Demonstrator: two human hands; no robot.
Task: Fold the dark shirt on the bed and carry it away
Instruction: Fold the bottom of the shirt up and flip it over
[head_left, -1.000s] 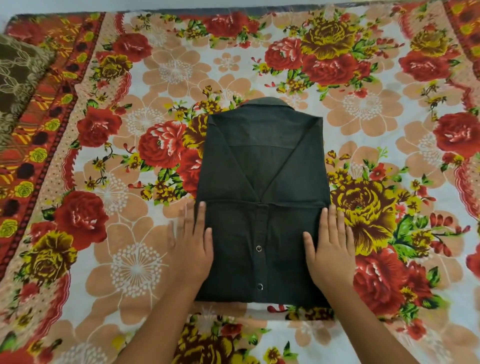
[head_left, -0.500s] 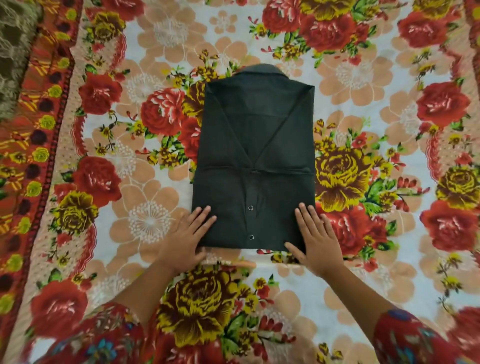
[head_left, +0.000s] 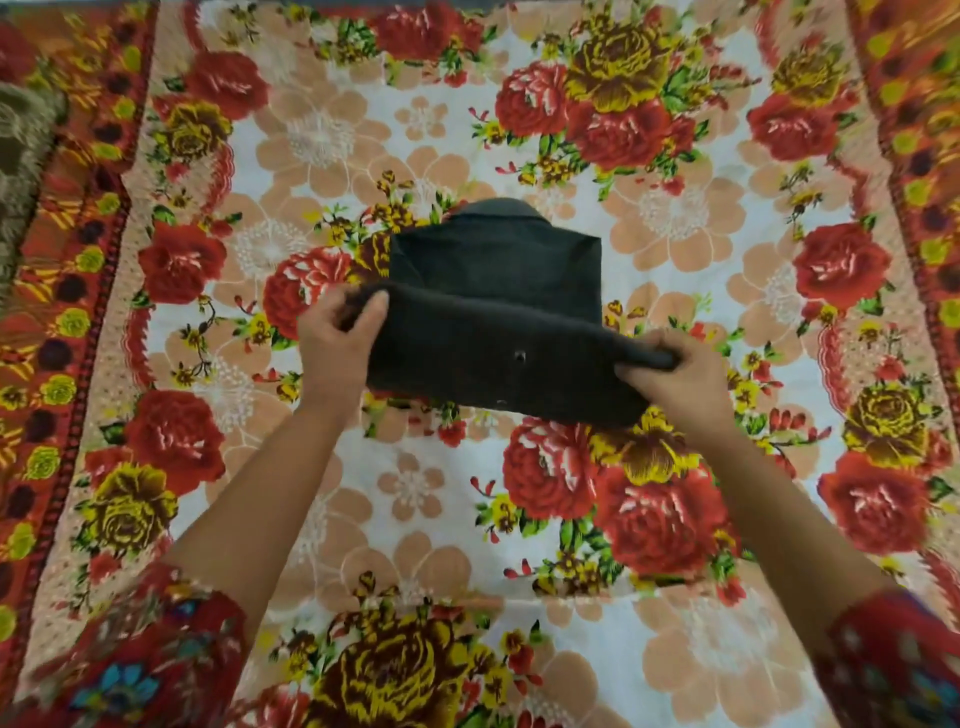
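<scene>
- While both hands lift its near half, the dark shirt (head_left: 493, 270) lies in the middle of the bed (head_left: 415, 493), on a sheet printed with red and yellow roses.
- Its fabric is near-black and matte. The far half lies flat, with the collar (head_left: 498, 208) poking out beyond the top edge.
- The near half is raised off the sheet as a wide band, sagging slightly in the middle. One metal snap (head_left: 519, 356) shows on it, and a second, fainter one sits lower down.
- The left hand (head_left: 337, 348) grips the band's left end, with the thumb on top and the fingers (head_left: 363, 301) curled round the edge.
- The right hand (head_left: 670, 384) grips the right end, its fingers (head_left: 660, 343) clamped on bunched cloth.
- Half a second ago the shirt lay fully flat as a tall rectangle. Both hands then rested open at its near corners, fingers straight.
- Since then the hands have closed on the side edges and brought the near portion up towards the collar.
- A brown patterned cloth (head_left: 21, 156) sits at the far left edge of the bed.
</scene>
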